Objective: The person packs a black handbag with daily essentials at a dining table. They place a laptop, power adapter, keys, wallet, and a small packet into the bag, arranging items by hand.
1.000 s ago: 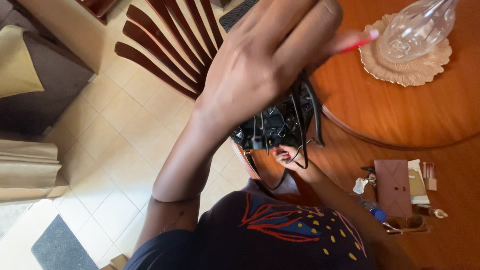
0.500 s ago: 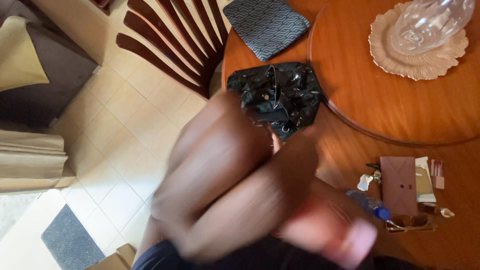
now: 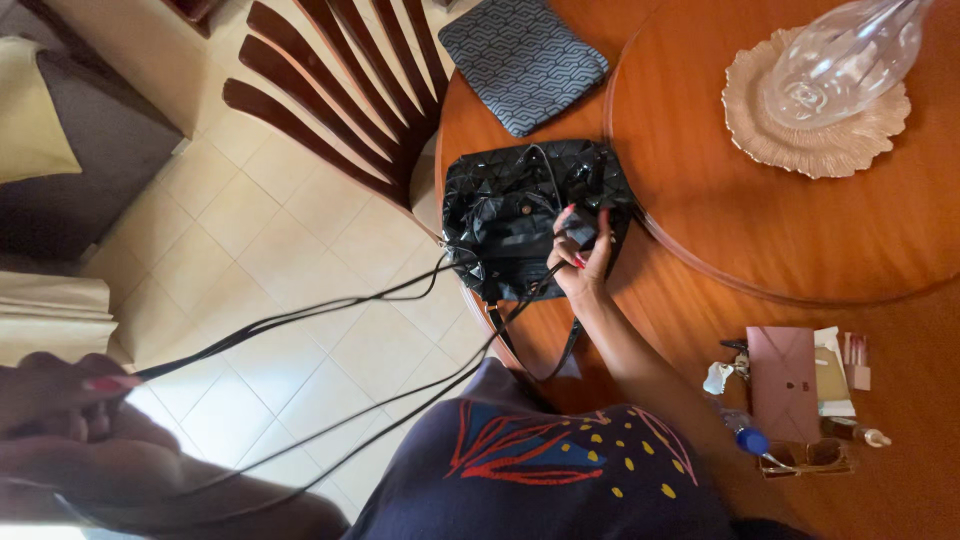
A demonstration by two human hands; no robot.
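I see the black faceted handbag (image 3: 530,225) sitting on the counter (image 3: 700,260) at its left edge, just near of a grey patterned pouch (image 3: 525,60). My right hand (image 3: 583,258) rests on the bag, fingers curled over its top (red nails showing). My left hand (image 3: 75,425), low left, is closed around the long black strap (image 3: 300,320), pulled out over the tiled floor (image 3: 260,240).

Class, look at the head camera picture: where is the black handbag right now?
The black handbag sits at the round wooden table's left edge, beside the wooden chair, below the patterned grey pouch, with the right hand on it.
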